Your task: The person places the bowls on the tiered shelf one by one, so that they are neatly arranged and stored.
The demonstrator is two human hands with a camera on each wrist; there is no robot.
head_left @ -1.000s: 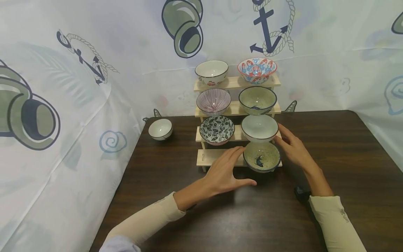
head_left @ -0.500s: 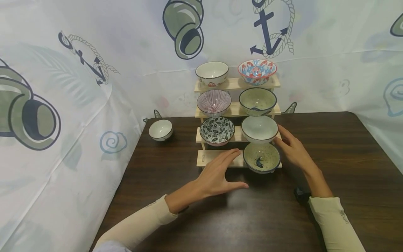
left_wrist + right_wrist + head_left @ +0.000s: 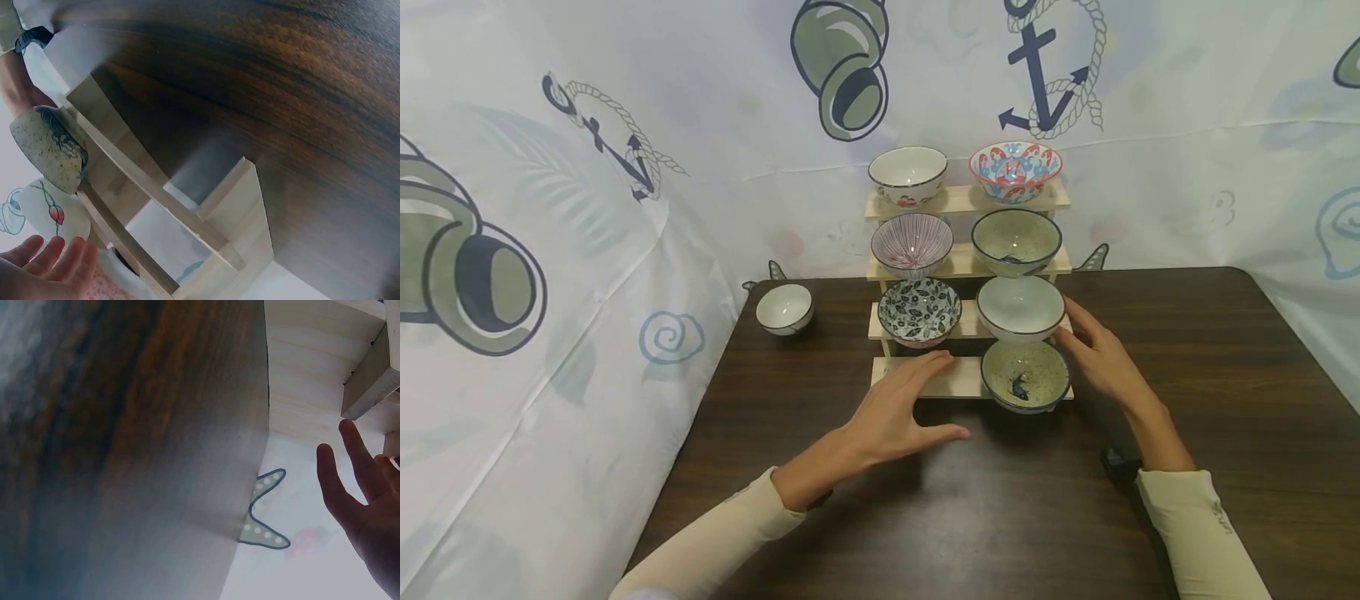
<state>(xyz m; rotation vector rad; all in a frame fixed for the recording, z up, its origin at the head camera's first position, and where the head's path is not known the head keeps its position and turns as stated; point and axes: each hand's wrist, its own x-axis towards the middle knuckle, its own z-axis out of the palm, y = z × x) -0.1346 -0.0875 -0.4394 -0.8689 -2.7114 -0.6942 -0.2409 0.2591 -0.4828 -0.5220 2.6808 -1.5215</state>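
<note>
My left hand (image 3: 887, 412), fingers spread and thumb out, is in front of the bottom step of a wooden tiered stand (image 3: 951, 379). Nothing is in its grasp. In the left wrist view its fingers (image 3: 72, 265) lie over the lower bowls. At the right side of the white bowl (image 3: 1021, 308) on the second step up is my right hand (image 3: 1097, 354), fingertips right at the rim. Its fingers look extended in the right wrist view (image 3: 359, 475). Below, a speckled green bowl (image 3: 1026, 375) with a blue motif sits on the bottom step. A black floral bowl (image 3: 919, 312) stands left of the white one.
Higher steps carry a purple-striped bowl (image 3: 912, 245), a green bowl (image 3: 1017, 242), a white bowl with red flowers (image 3: 907, 177) and a red-and-blue bowl (image 3: 1015, 171). A small white bowl (image 3: 784, 309) stands on the dark table (image 3: 985, 517) at left. Patterned cloth (image 3: 715, 100) hangs behind.
My left hand has drawn away to the left from the speckled green bowl, its fingers staying spread. The right hand stays by the white bowl, and the bowls have not moved.
</note>
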